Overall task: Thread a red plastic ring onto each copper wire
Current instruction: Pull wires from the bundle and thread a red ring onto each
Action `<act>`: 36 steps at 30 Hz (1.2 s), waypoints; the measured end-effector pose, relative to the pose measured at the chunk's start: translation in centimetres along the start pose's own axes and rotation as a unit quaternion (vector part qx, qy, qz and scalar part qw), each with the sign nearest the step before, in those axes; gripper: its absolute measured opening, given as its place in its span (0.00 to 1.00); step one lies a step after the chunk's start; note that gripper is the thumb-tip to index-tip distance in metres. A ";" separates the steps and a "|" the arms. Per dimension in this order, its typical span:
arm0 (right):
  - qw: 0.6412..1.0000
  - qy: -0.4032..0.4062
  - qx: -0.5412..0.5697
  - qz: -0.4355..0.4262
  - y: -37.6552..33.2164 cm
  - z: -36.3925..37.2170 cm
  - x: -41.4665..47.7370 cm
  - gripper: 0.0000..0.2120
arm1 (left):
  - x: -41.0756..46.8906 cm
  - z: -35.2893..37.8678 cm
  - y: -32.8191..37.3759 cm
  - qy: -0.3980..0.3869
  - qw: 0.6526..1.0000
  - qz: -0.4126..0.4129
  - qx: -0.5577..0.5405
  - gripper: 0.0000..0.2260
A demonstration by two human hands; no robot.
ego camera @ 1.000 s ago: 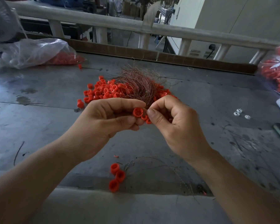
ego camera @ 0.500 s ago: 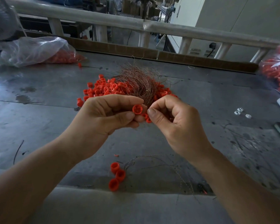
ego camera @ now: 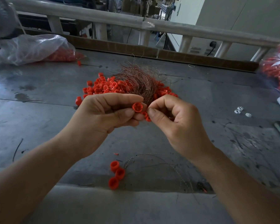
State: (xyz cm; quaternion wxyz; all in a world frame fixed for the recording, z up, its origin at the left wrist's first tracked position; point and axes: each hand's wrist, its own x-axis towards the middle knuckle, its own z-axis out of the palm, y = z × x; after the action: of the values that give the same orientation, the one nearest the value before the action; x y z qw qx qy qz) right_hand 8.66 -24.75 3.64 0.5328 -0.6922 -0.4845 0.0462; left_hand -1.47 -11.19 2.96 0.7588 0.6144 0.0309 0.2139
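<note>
My left hand [ego camera: 103, 117] pinches a red plastic ring [ego camera: 137, 107] between thumb and forefinger, and more red rings [ego camera: 146, 116] peek out under its fingers. My right hand [ego camera: 173, 120] pinches a thin copper wire, its thumb and forefinger closed right beside the ring. The wire itself is too fine to make out at the fingertips. Behind both hands lies a tangled bundle of copper wires [ego camera: 137, 78] on a heap of loose red rings [ego camera: 103, 87]. Near the front edge three red rings [ego camera: 116, 174] lie with wires [ego camera: 153, 160] trailing from them.
The grey metal table [ego camera: 39, 123] is scuffed. A clear plastic bag with red rings [ego camera: 34, 49] lies back left, another bag of red rings [ego camera: 276, 68] at the right edge. Small white parts [ego camera: 240, 110] sit at the right. A white railing [ego camera: 120, 18] runs behind the table.
Both hands stay close together in front of the wire bundle. The ring in my left hand has shifted slightly up and toward my right fingertips.
</note>
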 end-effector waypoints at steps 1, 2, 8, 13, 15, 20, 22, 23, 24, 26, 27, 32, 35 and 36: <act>1.000 -0.008 0.016 0.015 -0.1 -0.1 0.0 0.05 | 0.0 0.0 0.0 0.001 1.000 0.002 -0.003 0.13; 0.999 -0.016 0.032 0.031 -0.1 -0.1 0.0 0.05 | 0.0 0.1 0.0 0.001 1.000 0.006 -0.005 0.14; 0.983 -0.066 0.141 0.101 -0.5 -0.5 0.4 0.09 | -0.1 0.2 0.0 -0.028 0.999 0.017 -0.030 0.12; 0.977 -0.104 0.147 0.119 -0.2 -0.2 0.3 0.10 | -0.1 0.2 -0.2 -0.043 0.997 -0.003 -0.057 0.12; 0.978 -0.118 0.124 0.122 -0.2 -0.5 0.4 0.06 | -0.1 0.2 -0.3 -0.040 0.997 -0.014 -0.068 0.12; 0.976 -0.113 0.077 0.172 0.7 -3.0 1.3 0.13 | -0.1 0.3 -0.3 -0.016 0.997 -0.024 -0.078 0.12; 0.976 -0.082 0.057 0.194 1.5 -4.1 1.7 0.11 | -0.1 0.3 -0.3 -0.009 0.997 -0.026 -0.078 0.12; 0.976 -0.057 0.042 0.204 2.1 -4.5 1.8 0.09 | -0.1 0.4 -0.3 -0.004 0.997 -0.027 -0.078 0.12; 0.977 -0.031 0.016 0.211 2.8 -4.8 1.9 0.07 | 0.0 0.4 -0.4 0.002 0.997 -0.028 -0.077 0.12; 0.975 0.003 -0.094 0.200 4.3 -4.9 2.0 0.07 | 0.0 0.5 -0.6 0.020 0.997 -0.029 -0.072 0.11; 0.970 0.004 -0.156 0.186 4.9 -4.8 2.0 0.07 | 0.0 0.5 -0.7 0.029 0.997 -0.029 -0.071 0.10; 0.952 -0.031 -0.260 0.156 6.6 -3.6 2.2 0.05 | 0.1 0.5 -0.6 0.051 0.995 -0.033 -0.080 0.11; 0.948 -0.017 -0.278 0.156 7.2 -3.5 2.4 0.05 | 0.1 0.5 -0.5 0.046 0.995 -0.031 -0.078 0.11; 0.947 -0.015 -0.280 0.154 7.3 -3.4 2.4 0.06 | 0.0 0.6 -0.5 0.044 0.995 -0.031 -0.078 0.11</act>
State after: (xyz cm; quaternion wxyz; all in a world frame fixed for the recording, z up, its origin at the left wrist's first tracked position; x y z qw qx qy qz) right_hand 16.43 -25.08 0.46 0.2968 -0.8790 -0.3733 0.0006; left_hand -1.11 -11.80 2.67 0.8087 0.5418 0.0670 0.2188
